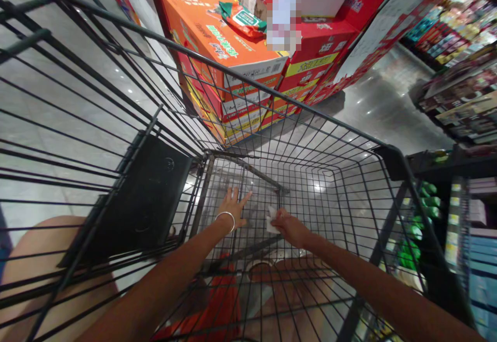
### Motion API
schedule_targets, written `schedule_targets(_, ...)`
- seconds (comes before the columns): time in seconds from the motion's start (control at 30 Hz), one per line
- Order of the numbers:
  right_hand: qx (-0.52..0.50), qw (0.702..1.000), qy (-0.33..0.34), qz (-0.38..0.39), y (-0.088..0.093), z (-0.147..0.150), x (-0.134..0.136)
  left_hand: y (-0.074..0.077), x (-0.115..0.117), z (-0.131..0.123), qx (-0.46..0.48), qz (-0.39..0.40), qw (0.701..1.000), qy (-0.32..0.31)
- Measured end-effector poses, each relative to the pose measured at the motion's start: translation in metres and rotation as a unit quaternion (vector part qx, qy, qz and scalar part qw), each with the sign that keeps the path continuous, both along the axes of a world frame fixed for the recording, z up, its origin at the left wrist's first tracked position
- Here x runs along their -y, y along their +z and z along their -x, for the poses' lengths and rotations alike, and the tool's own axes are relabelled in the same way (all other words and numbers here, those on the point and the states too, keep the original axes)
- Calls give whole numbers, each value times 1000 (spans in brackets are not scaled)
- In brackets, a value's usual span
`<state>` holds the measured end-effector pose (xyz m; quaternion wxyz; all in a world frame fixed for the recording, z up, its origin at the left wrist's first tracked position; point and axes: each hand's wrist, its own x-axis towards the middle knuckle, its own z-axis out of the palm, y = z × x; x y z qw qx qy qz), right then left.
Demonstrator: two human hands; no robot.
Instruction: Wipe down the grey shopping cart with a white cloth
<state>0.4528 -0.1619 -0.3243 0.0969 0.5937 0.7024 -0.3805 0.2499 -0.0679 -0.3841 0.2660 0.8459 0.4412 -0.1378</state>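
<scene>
Both my arms reach down into a black wire shopping cart (334, 186). My left hand (233, 210), with a light bangle on its wrist, has its fingers spread over the wire floor of the basket. Whether its fingertips touch the wires I cannot tell. To the right of it, my right hand (289, 227) is closed on a crumpled white tissue (273, 222). A black plastic flap (155, 197) lies against the cart's left end.
Beyond the cart stand stacked orange cartons (217, 36) with a green and orange packet (244, 19) on top. Red cartons (314, 46) adjoin them. Shelves with green bottles (411, 243) are close on the right. A person's leg (50, 259) shows at the left.
</scene>
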Motion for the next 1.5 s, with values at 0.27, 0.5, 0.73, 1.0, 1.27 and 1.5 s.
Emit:
schedule_targets(0.27,60,996,49,32,-6,-6,0,-3,1,1,16,-14,1000,0)
schedule_targets(0.5,100,989,82,69,1,-48,10,-14,4,2,26,-15,1000,4)
schedule_targets(0.73,137,954,-196,-184,10,-80,-41,-19,7,3,21,-29,999,3)
schedule_targets(1.0,213,852,-422,-227,-33,-65,-73,-23,5,6,-12,-22,999,-26)
schedule_targets(1.27,71,895,-355,-262,-64,-12,-71,-27,5,9,1,-32,999,-17)
schedule_targets(1.5,-76,916,-342,-197,-53,-22,-69,-31,7,13,17,-56,998,-21)
